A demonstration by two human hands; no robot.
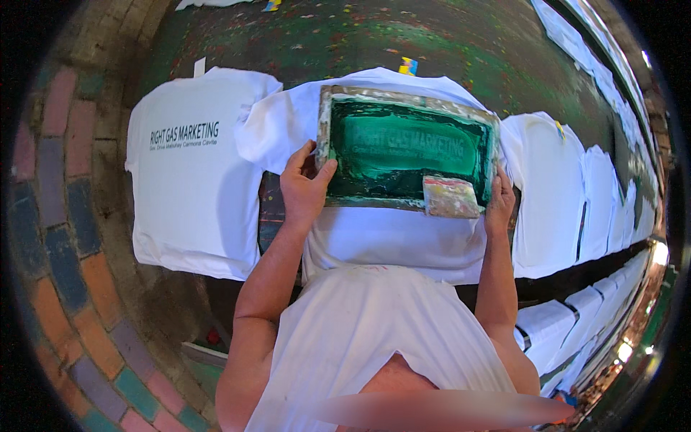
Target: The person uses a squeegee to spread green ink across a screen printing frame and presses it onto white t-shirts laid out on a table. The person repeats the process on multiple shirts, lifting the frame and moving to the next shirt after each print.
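Between my hands is a screen printing frame [389,201], its wooden edges smeared with paint and its mesh coated in dark green ink. Faint lettering shows through the mesh. My left hand [305,186] grips the frame's left side, thumb on the near corner. At the opposite side my right hand [499,201] is closed round the right edge, its fingers partly hidden. A paint-stained squeegee [450,196] rests in the frame's near right part, overhanging the near edge. Under the frame a white T-shirt [403,241] is spread out; whether the frame touches it I cannot tell.
A white T-shirt [191,191] with dark green lettering lies to the left. Several more white shirts [545,194] run in a row to the right. The dark table [324,43] is speckled with paint. Other shirts [551,333] lie at lower right. Coloured paving [65,216] borders the left.
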